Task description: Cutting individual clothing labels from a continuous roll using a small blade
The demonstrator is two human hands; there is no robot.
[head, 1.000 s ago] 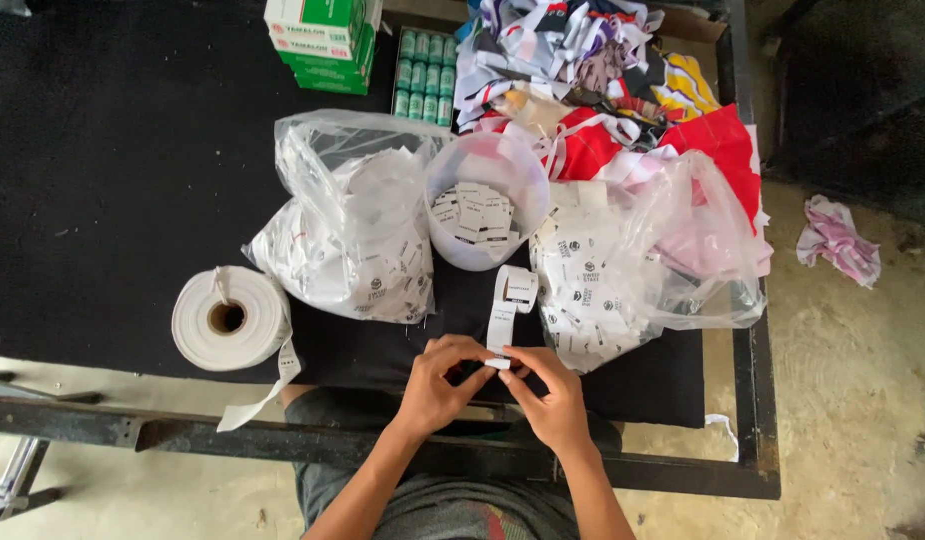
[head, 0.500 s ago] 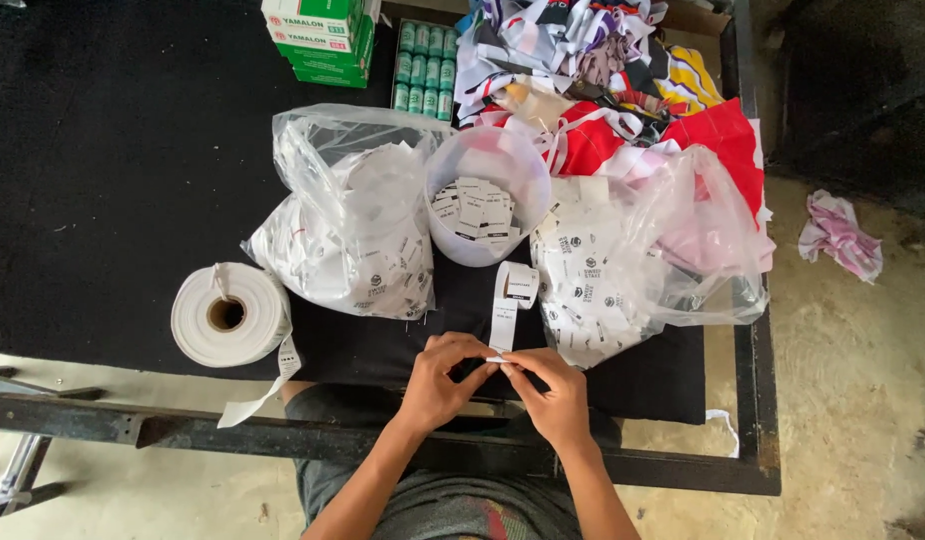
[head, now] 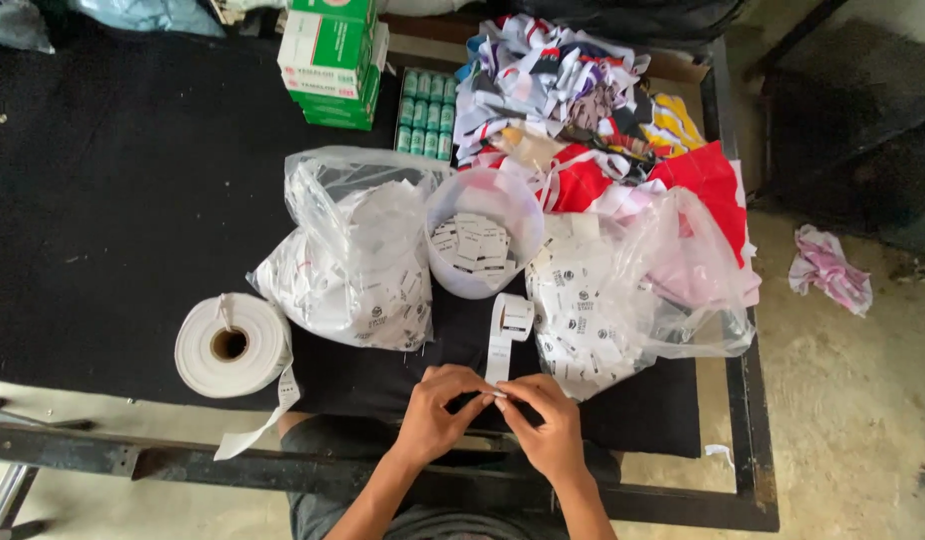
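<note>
My left hand (head: 438, 410) and my right hand (head: 545, 425) meet at the table's near edge, fingertips pinching the free end of a narrow white label strip (head: 502, 352). The strip runs up to a small roll (head: 514, 315) lying on the black table cover (head: 113, 200). Just beyond stands a translucent plastic tub (head: 483, 240) holding several cut white labels. A clear plastic bag (head: 358, 265) full of labels lies to its left, and another bag of labels (head: 593, 305) to its right.
A large white tape roll (head: 233, 345) sits at the left front with a tail hanging off the edge. Green and white boxes (head: 333, 60) and a pack of small green bottles (head: 428, 110) stand at the back. Coloured fabric pieces (head: 603, 110) pile at the right. A crumpled cloth (head: 831, 268) lies on the floor.
Both hands stay at the strip's end; fingers shift slightly. Nothing else has moved.
</note>
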